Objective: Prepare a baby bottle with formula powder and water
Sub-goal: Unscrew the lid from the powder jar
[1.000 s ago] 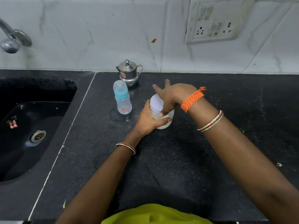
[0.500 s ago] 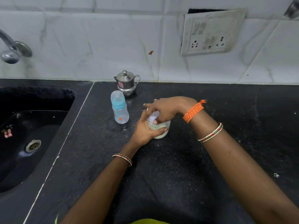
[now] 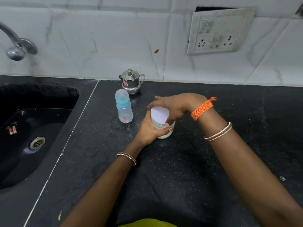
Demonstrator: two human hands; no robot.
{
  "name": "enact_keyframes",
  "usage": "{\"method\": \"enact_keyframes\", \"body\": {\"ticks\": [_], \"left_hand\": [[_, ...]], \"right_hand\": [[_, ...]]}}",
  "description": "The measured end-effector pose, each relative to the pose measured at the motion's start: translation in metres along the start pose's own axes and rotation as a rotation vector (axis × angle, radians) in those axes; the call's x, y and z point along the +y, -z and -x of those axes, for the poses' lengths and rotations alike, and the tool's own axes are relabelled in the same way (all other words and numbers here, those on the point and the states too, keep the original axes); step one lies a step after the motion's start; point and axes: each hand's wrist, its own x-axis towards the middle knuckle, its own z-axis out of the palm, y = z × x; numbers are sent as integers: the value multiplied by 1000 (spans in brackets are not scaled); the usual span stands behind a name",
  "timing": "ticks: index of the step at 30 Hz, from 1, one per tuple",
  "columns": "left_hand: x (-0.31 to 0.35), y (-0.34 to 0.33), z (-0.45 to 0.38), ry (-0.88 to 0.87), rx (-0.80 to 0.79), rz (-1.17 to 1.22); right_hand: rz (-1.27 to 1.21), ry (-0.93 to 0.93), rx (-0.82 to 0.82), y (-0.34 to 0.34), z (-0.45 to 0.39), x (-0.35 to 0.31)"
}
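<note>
step: opening formula jar [image 3: 164, 128] | left hand [image 3: 151, 131] grips jar, right hand [image 3: 176, 106] fingers curled round lid [image 3: 159, 115] | next i twist lid free

— What do I have behind the work area on my feed?

— I see a white marbled tile wall [image 3: 101, 38] with a grimy switch and socket plate [image 3: 218, 30] at upper right, loose at its top edge.

— And below it?

— I see a speckled black stone counter [image 3: 180, 169], a black sink [image 3: 24, 136] with a steel drain [image 3: 37, 142] at left, and a chrome tap [image 3: 15, 45] above it.
</note>
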Motion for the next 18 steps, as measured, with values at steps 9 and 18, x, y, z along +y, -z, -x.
{"method": "enact_keyframes", "body": {"ticks": [9,18], "left_hand": [[-6,-1,-4,-2,-20,-2],[1,-2,-23,-37,18,-38]], "right_hand": [[-63,3,180,-15,-10,-6],[-554,-102,599,-33,-8,34]]}}
